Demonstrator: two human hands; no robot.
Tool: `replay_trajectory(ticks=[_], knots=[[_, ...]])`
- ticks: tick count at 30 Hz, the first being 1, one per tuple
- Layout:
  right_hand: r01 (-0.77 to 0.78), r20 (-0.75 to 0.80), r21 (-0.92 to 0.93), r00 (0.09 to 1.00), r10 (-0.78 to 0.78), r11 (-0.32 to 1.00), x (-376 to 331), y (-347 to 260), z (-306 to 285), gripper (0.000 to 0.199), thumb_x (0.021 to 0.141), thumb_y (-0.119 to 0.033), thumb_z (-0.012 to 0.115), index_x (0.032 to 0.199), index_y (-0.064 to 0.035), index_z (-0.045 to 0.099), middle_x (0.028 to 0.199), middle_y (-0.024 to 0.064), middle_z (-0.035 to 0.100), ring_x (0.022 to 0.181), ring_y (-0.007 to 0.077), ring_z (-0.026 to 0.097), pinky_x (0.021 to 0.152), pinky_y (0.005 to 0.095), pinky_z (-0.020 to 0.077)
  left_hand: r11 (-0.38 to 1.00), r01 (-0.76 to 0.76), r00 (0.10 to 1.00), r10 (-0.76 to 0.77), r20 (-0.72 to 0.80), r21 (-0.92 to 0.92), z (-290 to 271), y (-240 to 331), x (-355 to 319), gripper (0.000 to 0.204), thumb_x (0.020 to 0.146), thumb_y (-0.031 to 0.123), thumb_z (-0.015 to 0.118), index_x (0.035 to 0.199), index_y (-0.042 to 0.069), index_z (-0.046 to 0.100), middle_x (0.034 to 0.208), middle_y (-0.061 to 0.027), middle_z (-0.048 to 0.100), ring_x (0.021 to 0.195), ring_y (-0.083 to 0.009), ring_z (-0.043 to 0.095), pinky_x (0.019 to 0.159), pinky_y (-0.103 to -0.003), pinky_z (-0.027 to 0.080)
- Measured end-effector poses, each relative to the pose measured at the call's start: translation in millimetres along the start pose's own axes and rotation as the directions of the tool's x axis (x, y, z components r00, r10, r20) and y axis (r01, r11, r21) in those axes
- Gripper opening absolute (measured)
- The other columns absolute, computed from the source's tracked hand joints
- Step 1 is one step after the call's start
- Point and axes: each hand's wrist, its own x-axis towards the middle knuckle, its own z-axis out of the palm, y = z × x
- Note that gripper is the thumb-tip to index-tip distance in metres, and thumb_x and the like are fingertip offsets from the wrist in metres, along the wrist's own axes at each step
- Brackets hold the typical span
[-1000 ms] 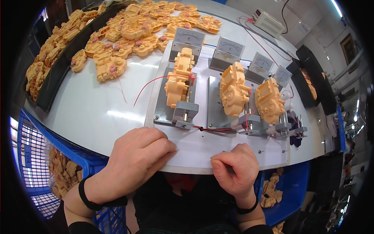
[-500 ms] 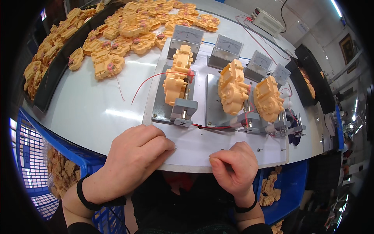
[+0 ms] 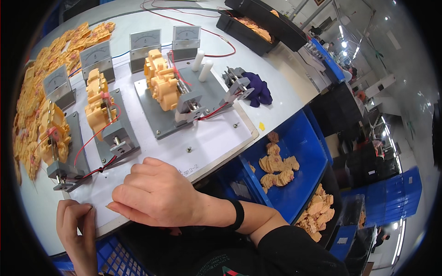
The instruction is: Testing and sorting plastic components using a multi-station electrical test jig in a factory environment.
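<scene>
The right hand [image 3: 154, 193] is folded in a loose fist at the near edge of the white board [image 3: 221, 142]. Beside it, the left hand [image 3: 76, 232] has its fingers bent; whether they press together, I cannot tell. Beyond the hands, three yellow plastic housings [image 3: 164, 89] are mounted on grey fixtures [image 3: 189, 108], and behind these stand four analog panel meters [image 3: 96, 56].

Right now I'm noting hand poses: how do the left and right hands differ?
The right hand looks larger in view, the left hand smaller. The right hand points leftward; the left hand points up the picture. Both are bare, with bent fingers and nothing visibly held.
</scene>
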Motion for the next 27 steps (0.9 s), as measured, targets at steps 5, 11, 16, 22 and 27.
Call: replay_trajectory(ticks=[5,11,16,22,27], knots=[[0.011,-0.024,0.059,1.000,-0.009,0.998,2,-6,4,0.022,0.084,-0.019,0.081,0.083,-0.0103,0.061,0.068,0.0003,0.054,0.065,0.0190,0.054,0.060,0.0332,0.0389,0.996,-0.046,0.999,0.048,-0.023,0.079,-8,0,-6,0.013,0.087,-0.007,0.065,0.088,0.000,0.055,0.085,-0.0083,0.048,0.075,-0.0197,0.049,0.066,-0.030,0.038],[0.015,-0.037,0.036,0.999,-0.013,0.999,1,-4,4,0.023,0.085,-0.019,0.080,0.081,-0.0101,0.060,0.067,0.0005,0.053,0.065,0.0192,0.054,0.060,0.0333,0.0389,0.995,-0.073,0.997,0.074,-0.012,0.073,-5,-4,-2,0.012,0.088,-0.006,0.065,0.089,0.001,0.055,0.086,-0.0084,0.048,0.077,-0.0198,0.049,0.065,-0.030,0.038],[0.015,-0.045,0.034,0.999,-0.013,0.999,1,-3,4,0.023,0.084,-0.019,0.080,0.081,-0.0101,0.060,0.066,0.0005,0.053,0.065,0.0190,0.054,0.060,0.0332,0.0390,0.999,-0.038,0.999,0.038,0.003,0.033,-4,-3,-2,0.010,0.090,-0.005,0.064,0.090,0.000,0.056,0.087,-0.0078,0.048,0.076,-0.0184,0.047,0.066,-0.030,0.038],[0.017,-0.038,0.026,0.999,-0.016,1.000,0,-2,1,0.022,0.085,-0.019,0.080,0.081,-0.0101,0.060,0.066,0.0003,0.053,0.064,0.0188,0.054,0.060,0.0331,0.0388,0.999,-0.050,0.998,0.049,0.028,0.016,-5,-2,1,0.006,0.094,-0.002,0.060,0.091,-0.001,0.056,0.088,-0.0077,0.049,0.075,-0.0176,0.046,0.069,-0.029,0.038],[0.026,-0.028,0.050,0.999,-0.025,0.998,2,-4,3,0.022,0.084,-0.019,0.080,0.081,-0.0102,0.060,0.067,0.0003,0.053,0.065,0.0188,0.054,0.060,0.0334,0.0387,0.998,-0.038,0.999,0.038,-0.015,0.048,-6,-2,-4,0.005,0.094,-0.002,0.060,0.091,-0.001,0.057,0.086,-0.0076,0.049,0.074,-0.0173,0.046,0.068,-0.029,0.038]])
